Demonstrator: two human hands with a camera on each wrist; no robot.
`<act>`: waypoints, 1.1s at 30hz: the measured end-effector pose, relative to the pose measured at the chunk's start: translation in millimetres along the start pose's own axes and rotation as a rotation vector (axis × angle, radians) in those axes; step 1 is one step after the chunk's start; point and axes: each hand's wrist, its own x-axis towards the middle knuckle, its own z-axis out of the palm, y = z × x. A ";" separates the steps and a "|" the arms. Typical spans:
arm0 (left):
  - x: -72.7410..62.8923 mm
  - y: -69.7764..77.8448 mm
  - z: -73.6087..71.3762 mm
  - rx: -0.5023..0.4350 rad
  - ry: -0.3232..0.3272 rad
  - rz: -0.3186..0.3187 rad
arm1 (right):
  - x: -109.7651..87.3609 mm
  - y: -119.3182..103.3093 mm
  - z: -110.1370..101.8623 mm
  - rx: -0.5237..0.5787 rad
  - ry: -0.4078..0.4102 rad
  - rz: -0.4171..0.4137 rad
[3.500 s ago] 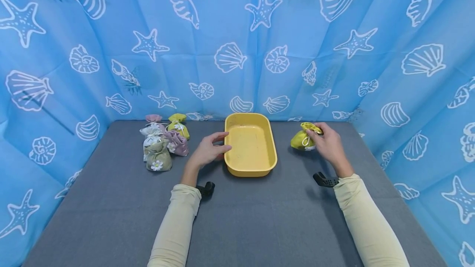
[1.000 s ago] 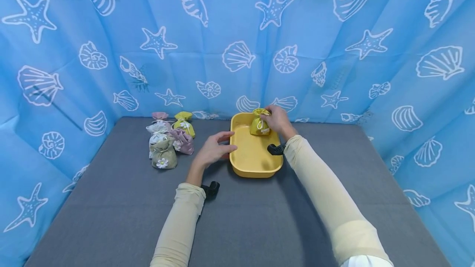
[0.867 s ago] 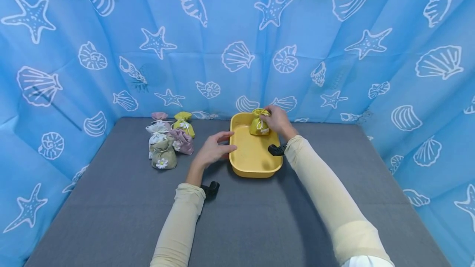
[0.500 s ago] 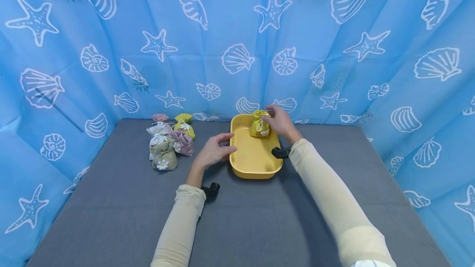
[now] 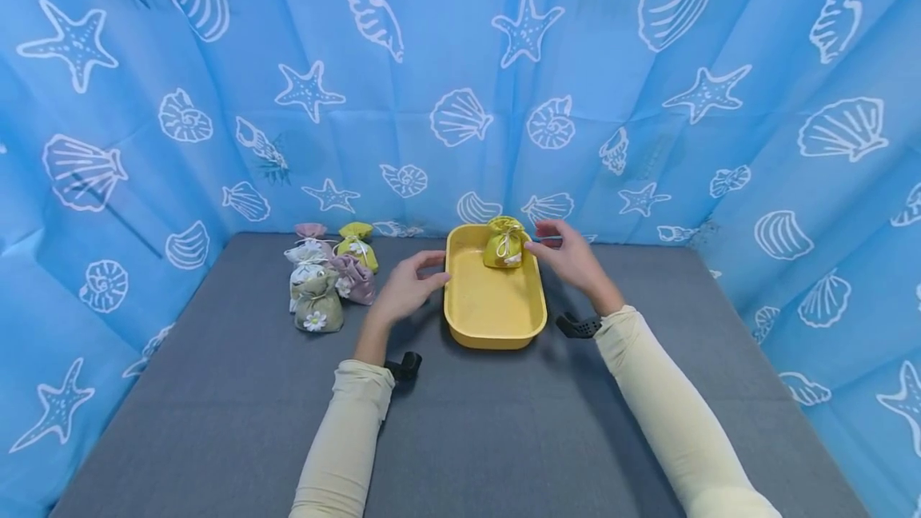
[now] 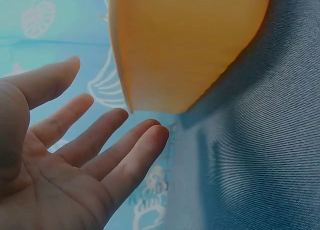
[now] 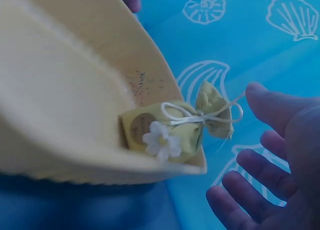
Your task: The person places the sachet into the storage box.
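A small yellow drawstring pouch (image 5: 504, 244) with a white cord and a white flower stands in the back right corner of the yellow tub (image 5: 496, 329). My right hand (image 5: 573, 262) is just outside that corner, fingers spread and holding nothing. In the right wrist view the thumb tip is close by the loose end of the pouch's cord (image 7: 187, 119). At the tub's left wall my left hand (image 5: 408, 288) lies with relaxed fingers. The left wrist view shows its open palm (image 6: 65, 185) beside the tub wall (image 6: 185, 45), gripping nothing.
To the left several more drawstring pouches sit bunched together: a green one with a daisy (image 5: 319, 306), a mauve one (image 5: 354, 278), a yellow one (image 5: 356, 246), and pale ones behind. A blue seashell curtain (image 5: 460, 166) borders the grey table (image 5: 468, 430) at the back and sides.
The right hand carried the yellow pouch from the right of the table into the tub, let go of it and drew back to the right. The left hand has shifted slightly off the tub's rim.
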 end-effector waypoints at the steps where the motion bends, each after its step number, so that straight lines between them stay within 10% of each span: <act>1: 0.0 0.3 -0.4 0.005 0.004 -0.002 | -4.6 2.7 -0.1 0.006 -0.005 0.002; 25: -12.1 17.0 -12.3 0.044 0.040 0.054 | -52.5 63.4 20.0 0.149 -0.197 -0.193; 33: -19.9 28.1 -32.8 0.032 0.174 0.159 | -54.1 70.2 21.7 0.199 -0.207 -0.207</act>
